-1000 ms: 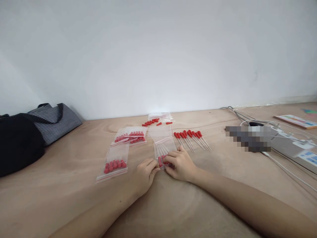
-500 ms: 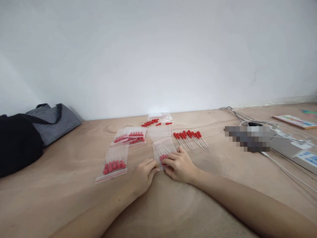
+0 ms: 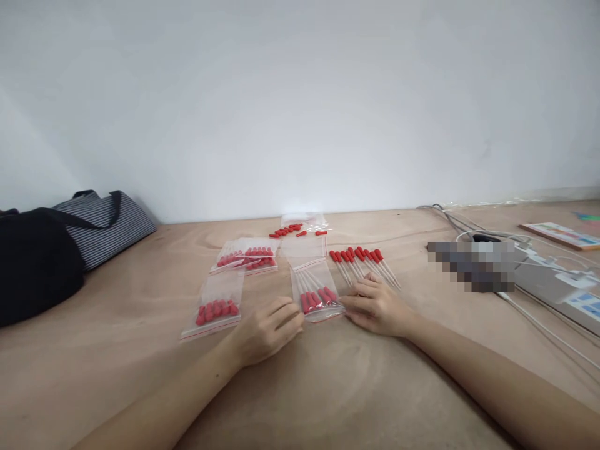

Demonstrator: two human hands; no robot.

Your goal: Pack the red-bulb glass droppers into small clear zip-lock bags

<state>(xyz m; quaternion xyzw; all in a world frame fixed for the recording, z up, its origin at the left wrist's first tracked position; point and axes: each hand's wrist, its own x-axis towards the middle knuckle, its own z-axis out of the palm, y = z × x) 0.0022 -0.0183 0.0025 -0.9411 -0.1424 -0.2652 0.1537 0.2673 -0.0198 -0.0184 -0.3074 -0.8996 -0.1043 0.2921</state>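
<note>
A clear zip bag of red-bulbed droppers [image 3: 315, 292] lies flat on the wooden table [image 3: 328, 387], its sealed end toward me. My left hand [image 3: 267, 328] rests just left of the bag's near corner, fingers loosely curled and touching its edge. My right hand [image 3: 377, 306] lies flat just right of the bag, fingertips at its right edge. Neither hand grips anything. A row of loose droppers [image 3: 363, 264] with red bulbs lies beyond my right hand.
Two more filled bags lie to the left, one near [image 3: 217, 304] and one farther back [image 3: 246, 256]. Loose red caps [image 3: 290, 231] sit near the wall. A striped bag [image 3: 100, 222] and black bag [image 3: 32, 262] are far left. A power strip [image 3: 562, 284] with cables is on the right.
My right hand has slid off the dropper bag to its right side, uncovering the red bulbs. My left hand has drawn back slightly to the bag's left corner.
</note>
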